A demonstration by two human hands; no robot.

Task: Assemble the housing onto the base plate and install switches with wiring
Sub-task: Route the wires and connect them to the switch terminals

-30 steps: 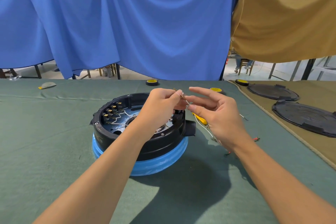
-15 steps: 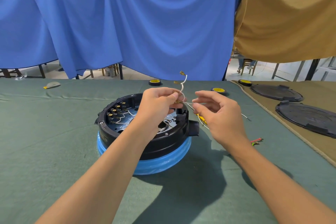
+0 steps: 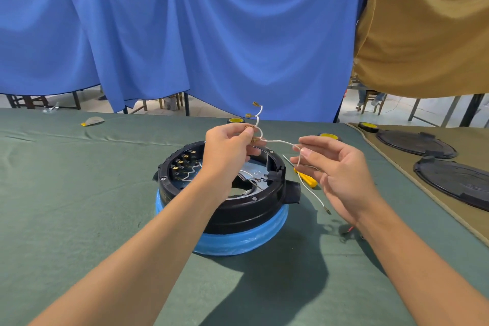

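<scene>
The green-clothed table [image 3: 79, 193] carries everything, and near its middle stands the black housing [image 3: 238, 209], open side up on a blue-wrapped base [image 3: 238, 242], which I judge is there to lift the work and keep it from sliding. Inside it I can see the metal base plate [image 3: 254, 174], so the housing looks already seated and the wiring is the step in hand. Off to the right, on a tan cloth, lie two black lids [image 3: 415, 140], well apart from the work, parked for later as I read it. The left hand [image 3: 227, 148] hovers over the housing and pinches a gathered knot of white wire [image 3: 280, 142] between thumb and forefinger, holding the tangle still. The right hand [image 3: 336, 169] sits just right of the housing with fingers loosely spread; the wire runs across its fingertips and hangs down past the palm, and I cannot tell whether it nips the strand or only lets it slide, though it seems to be drawing one lead free. A yellow screwdriver [image 3: 308, 180] rests on the cloth behind that hand, within easy reach. A row of switches [image 3: 182, 164] already sits along the housing's far left wall with wire between them. Two small brass terminals [image 3: 255, 104] stand up above the left hand, kept clear of the knot
</scene>
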